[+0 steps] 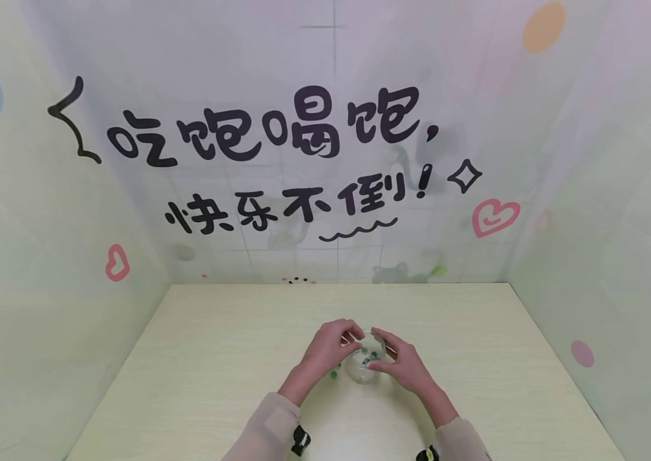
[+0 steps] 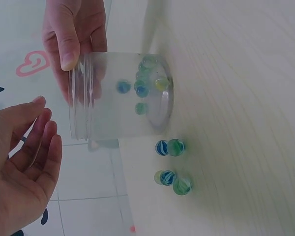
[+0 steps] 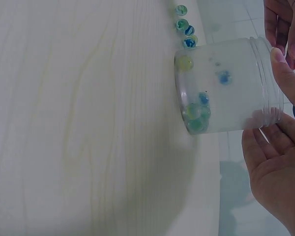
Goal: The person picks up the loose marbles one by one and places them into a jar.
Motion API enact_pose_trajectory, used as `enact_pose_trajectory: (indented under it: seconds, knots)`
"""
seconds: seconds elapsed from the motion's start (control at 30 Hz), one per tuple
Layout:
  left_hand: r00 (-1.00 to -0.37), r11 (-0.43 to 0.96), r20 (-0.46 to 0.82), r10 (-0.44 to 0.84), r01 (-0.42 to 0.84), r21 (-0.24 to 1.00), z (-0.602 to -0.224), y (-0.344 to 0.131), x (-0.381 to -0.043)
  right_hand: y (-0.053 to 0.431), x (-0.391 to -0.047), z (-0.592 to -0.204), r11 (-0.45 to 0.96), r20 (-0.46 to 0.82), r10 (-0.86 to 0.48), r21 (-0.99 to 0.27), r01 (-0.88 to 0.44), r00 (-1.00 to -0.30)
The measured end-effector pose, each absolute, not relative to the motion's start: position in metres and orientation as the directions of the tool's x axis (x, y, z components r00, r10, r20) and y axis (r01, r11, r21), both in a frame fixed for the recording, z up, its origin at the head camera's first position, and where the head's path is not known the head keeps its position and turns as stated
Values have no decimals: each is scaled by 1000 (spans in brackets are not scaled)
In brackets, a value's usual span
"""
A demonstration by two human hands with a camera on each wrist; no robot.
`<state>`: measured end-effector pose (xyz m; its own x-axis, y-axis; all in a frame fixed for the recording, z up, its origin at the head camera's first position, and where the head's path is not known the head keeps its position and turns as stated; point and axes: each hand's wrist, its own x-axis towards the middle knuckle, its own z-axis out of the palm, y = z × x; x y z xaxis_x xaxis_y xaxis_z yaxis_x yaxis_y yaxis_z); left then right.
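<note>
A clear plastic jar [image 1: 362,376] stands upright on the table, several green, blue and yellow glass marbles [image 2: 141,92] at its bottom. One blurred blue marble [image 2: 123,86] is in mid-air inside the jar, above the others. My right hand [image 1: 408,369] grips the jar near its rim, thumb on one side and fingers on the other. Over the left side of the jar's mouth is my left hand [image 1: 325,349], its fingers loosely bent and nothing between them. Outside the jar, several loose marbles [image 3: 182,24] sit on the table on the left hand's side.
The pale wooden table [image 1: 216,358] is enclosed by a printed back curtain [image 1: 325,57] and side curtains with hearts and dots. Black wrist straps [image 1: 300,440] show at the sleeve cuffs.
</note>
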<state>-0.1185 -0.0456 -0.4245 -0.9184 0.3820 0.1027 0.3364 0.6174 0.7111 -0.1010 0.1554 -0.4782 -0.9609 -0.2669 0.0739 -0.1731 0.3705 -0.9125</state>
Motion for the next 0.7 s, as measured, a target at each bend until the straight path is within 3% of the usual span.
enact_pose_trajectory:
  seconds: [0.7]
  knots:
    - [-941,631,84,329,285,721,-434,-67,-118,156,-101,-478,355,80,-277,-918,-179,-958]
